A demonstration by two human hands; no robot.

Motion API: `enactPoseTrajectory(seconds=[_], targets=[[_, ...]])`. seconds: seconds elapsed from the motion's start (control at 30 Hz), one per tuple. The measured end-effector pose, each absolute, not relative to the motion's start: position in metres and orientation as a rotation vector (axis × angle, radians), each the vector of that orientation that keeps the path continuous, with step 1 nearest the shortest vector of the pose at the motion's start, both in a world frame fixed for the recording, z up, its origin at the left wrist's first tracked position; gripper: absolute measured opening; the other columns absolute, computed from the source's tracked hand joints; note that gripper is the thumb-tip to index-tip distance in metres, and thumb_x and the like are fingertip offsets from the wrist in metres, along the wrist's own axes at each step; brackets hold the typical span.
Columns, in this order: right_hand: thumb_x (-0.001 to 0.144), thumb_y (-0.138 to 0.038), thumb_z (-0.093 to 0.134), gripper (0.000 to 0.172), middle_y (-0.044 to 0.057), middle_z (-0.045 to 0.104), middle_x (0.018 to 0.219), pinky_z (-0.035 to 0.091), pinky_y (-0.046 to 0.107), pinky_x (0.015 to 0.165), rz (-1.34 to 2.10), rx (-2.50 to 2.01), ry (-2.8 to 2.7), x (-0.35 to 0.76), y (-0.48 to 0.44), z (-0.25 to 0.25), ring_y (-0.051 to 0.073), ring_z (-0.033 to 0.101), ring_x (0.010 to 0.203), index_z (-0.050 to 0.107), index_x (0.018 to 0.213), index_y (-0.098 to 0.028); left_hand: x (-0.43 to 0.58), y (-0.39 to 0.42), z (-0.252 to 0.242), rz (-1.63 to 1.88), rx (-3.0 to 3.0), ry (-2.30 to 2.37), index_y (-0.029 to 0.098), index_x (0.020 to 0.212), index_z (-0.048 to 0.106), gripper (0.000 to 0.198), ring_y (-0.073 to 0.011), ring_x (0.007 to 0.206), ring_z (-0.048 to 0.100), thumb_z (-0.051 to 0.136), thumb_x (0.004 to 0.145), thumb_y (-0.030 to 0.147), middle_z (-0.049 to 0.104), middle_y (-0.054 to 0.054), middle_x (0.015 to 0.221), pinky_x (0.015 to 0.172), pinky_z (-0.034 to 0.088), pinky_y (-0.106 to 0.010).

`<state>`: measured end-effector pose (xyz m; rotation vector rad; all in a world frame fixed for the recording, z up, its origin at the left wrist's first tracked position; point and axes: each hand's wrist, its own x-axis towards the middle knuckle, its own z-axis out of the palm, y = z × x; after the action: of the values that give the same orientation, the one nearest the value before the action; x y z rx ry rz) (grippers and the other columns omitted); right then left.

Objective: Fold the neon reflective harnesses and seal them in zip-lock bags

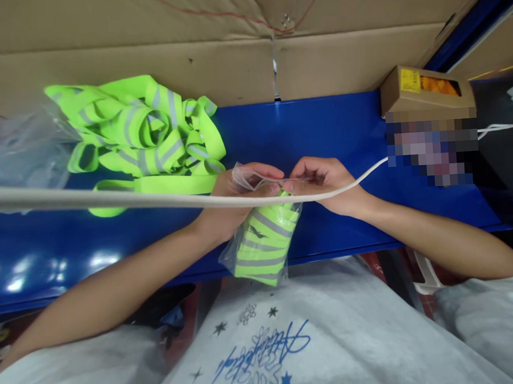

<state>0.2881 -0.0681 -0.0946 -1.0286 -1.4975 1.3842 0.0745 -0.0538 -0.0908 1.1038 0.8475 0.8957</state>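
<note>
My left hand (234, 184) and my right hand (325, 179) meet over the blue table (322, 130). Both pinch the open top edge of a clear plastic bag (249, 178). Inside the bag sits a folded neon-green reflective vest (263, 238) with grey stripes, hanging down toward my lap. The fingers of both hands are closed on the bag's rim. A white cable (109, 200) crosses in front of my hands and partly hides the fingers.
A loose pile of neon-green reflective vests (149, 135) lies at the back left. Clear plastic bags (14, 149) lie at the far left. A small cardboard box (426, 89) stands at the back right. Brown cardboard (231, 60) walls the rear.
</note>
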Motion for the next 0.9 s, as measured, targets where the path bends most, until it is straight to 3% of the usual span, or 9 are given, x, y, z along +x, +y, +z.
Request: enactPoseTrajectory(seconds=[0.23, 0.53, 0.77, 0.9], targets=[[0.087, -0.054, 0.087, 0.043, 0.003, 0.071, 0.083, 0.045, 0.024, 0.064, 1.358, -0.919, -1.590, 0.291, -0.070, -0.092, 0.010, 0.059, 0.072, 0.074, 0.092, -0.014, 0.079, -0.057, -0.082, 0.953, 1.153, 0.915, 0.018, 0.075, 0.071, 0.036, -0.0083, 0.059, 0.055, 0.102, 0.064, 0.034, 0.067, 0.002, 0.069, 0.054, 0.043, -0.020], [0.080, -0.064, 0.089, 0.053, 0.002, 0.070, 0.080, 0.045, 0.025, 0.062, 1.413, -0.992, -1.544, 0.293, -0.066, -0.088, 0.011, 0.058, 0.070, 0.070, 0.090, -0.016, 0.080, -0.053, -0.086, 0.896, 1.007, 0.956, 0.019, 0.094, 0.074, 0.045, -0.0127, 0.066, 0.065, 0.101, 0.061, 0.034, 0.075, 0.000, 0.081, 0.061, 0.051, -0.024], [0.080, -0.064, 0.089, 0.054, -0.003, 0.062, 0.071, 0.041, 0.023, 0.056, 1.423, -1.020, -1.534, 0.298, -0.058, -0.087, 0.008, 0.050, 0.060, 0.068, 0.091, -0.016, 0.075, -0.048, -0.092, 0.810, 1.009, 0.909, 0.018, 0.090, 0.080, 0.030, -0.0126, 0.067, 0.067, 0.097, 0.071, 0.034, 0.077, -0.001, 0.082, 0.061, 0.053, -0.023], [0.079, -0.060, 0.091, 0.053, -0.001, 0.064, 0.075, 0.043, 0.023, 0.058, 1.427, -1.048, -1.602, 0.302, -0.057, -0.083, 0.009, 0.055, 0.064, 0.067, 0.094, -0.015, 0.077, -0.050, -0.089, 0.871, 0.958, 0.957, 0.018, 0.086, 0.076, 0.034, -0.0113, 0.060, 0.063, 0.099, 0.063, 0.028, 0.073, 0.002, 0.074, 0.056, 0.049, -0.022]])
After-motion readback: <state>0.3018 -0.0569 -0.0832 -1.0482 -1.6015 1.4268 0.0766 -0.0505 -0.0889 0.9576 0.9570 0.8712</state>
